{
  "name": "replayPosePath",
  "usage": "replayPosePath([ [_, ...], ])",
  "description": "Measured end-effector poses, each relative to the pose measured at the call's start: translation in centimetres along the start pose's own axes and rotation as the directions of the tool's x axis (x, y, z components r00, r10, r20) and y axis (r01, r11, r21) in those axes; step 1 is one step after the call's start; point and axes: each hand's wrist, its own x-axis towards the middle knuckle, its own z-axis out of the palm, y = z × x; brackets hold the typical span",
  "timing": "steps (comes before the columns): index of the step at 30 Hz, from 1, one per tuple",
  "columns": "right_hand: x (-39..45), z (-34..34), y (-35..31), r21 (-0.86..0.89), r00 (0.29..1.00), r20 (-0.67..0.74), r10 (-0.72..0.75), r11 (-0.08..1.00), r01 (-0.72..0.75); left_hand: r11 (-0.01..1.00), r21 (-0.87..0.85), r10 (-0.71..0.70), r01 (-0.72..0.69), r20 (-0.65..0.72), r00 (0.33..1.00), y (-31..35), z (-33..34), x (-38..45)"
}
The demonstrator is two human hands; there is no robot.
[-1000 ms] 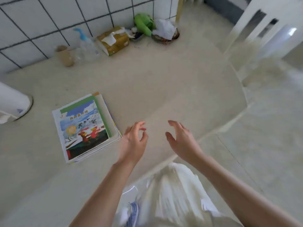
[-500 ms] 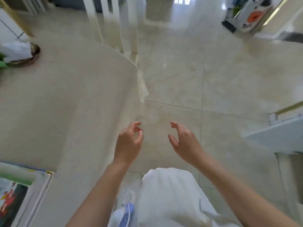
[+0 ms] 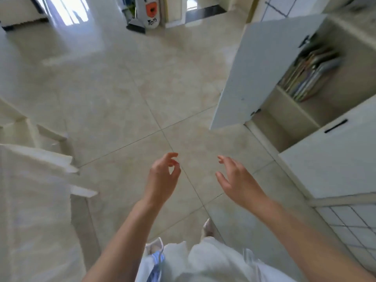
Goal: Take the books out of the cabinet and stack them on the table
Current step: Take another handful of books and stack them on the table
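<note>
Cabinet [image 3: 317,110] door [image 3: 264,70] standing open, bare tiled floor [image 3: 122,94] lying wide between it and both hands. Left hand [image 3: 162,178] and right hand [image 3: 238,180] hanging loosely curled, holding nothing. Books [image 3: 309,74] leaning on cabinet's upper shelf; too blurred to count.

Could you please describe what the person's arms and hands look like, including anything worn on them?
Both forearms are bare, with no sleeves in view. The left hand and right hand wear no gloves, and no rings, watch or bracelets are visible, though the frame is somewhat blurred.
</note>
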Motion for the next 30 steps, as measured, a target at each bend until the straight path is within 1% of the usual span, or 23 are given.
replayPosePath([
  [3,-0.1,-3.2,4.6,0.005,0.997,-0.054,0.046,0.999,-0.046,0.999,-0.038,0.018,-0.016,0.045,0.999,3.9,4.8,2.2],
  [5,-0.2,-5.5,8.0,0.022,0.99,-0.101,0.102,0.995,-0.101,0.998,-0.055,0.038,-0.031,0.124,0.992,6.8,8.1,3.5],
  [6,-0.3,-6.9,9.9,0.034,0.981,-0.129,0.148,0.989,-0.145,0.997,-0.065,0.058,-0.048,0.175,0.983,8.5,10.1,4.4],
  [9,0.0,-9.7,13.7,0.081,0.953,-0.169,0.253,0.967,-0.242,0.993,-0.083,0.103,-0.085,0.249,0.963,12.1,14.0,6.4],
  [13,1.1,-12.8,18.4,0.129,0.906,-0.231,0.355,0.934,-0.334,0.987,-0.076,0.157,-0.14,0.331,0.931,16.2,18.7,9.8],
  [16,3.0,-14.9,21.6,0.162,0.873,-0.246,0.42,0.906,-0.391,0.982,-0.064,0.189,-0.178,0.381,0.905,18.6,22.1,13.0],
  [18,4.3,-16.0,22.8,0.151,0.866,-0.251,0.433,0.901,-0.406,0.98,-0.058,0.199,-0.192,0.399,0.895,19.3,23.4,14.8],
  [22,8.0,-19.0,25.7,0.132,0.839,-0.263,0.476,0.879,-0.458,0.976,-0.036,0.205,-0.215,0.482,0.852,20.7,26.3,19.1],
  [27,13.0,-22.8,28.9,0.135,0.822,-0.242,0.516,0.857,-0.498,0.982,-0.023,0.168,-0.187,0.553,0.816,23.6,30.3,25.5],
  [30,16.2,-24.7,31.4,0.122,0.82,-0.219,0.529,0.849,-0.515,0.988,-0.027,0.141,-0.154,0.571,0.809,25.4,33.1,29.1],
])
